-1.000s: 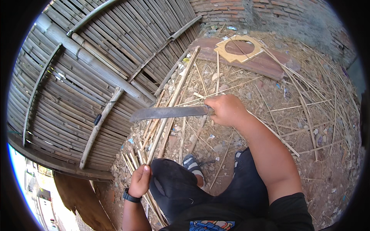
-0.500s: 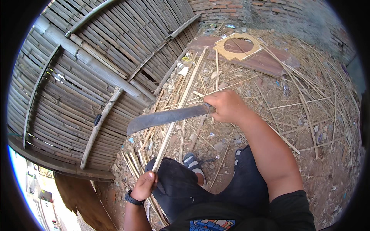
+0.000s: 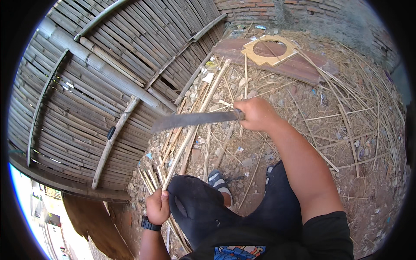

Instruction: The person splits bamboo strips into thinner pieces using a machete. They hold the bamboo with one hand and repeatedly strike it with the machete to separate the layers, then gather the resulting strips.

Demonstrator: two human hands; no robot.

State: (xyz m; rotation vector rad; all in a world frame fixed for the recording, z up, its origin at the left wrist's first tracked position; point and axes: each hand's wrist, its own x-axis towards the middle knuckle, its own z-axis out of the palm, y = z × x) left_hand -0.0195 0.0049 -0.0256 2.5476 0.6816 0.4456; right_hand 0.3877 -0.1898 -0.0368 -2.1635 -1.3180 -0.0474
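Littered ground [image 3: 364, 208] lies beneath the machete [image 3: 197, 118] my right grip [image 3: 258, 113] clamps, and my left grip [image 3: 158, 207], clamping the strip [image 3: 183, 150], belongs well clear.

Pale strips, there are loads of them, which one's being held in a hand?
The long strip in the left hand, slanting up past the machete; the other strips lie on the ground, some bunched near that hand.

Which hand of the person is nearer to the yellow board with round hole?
Right. The right hand, gripping a machete, is below the yellow board in view; the left hand, holding a strip, is lower, further left.
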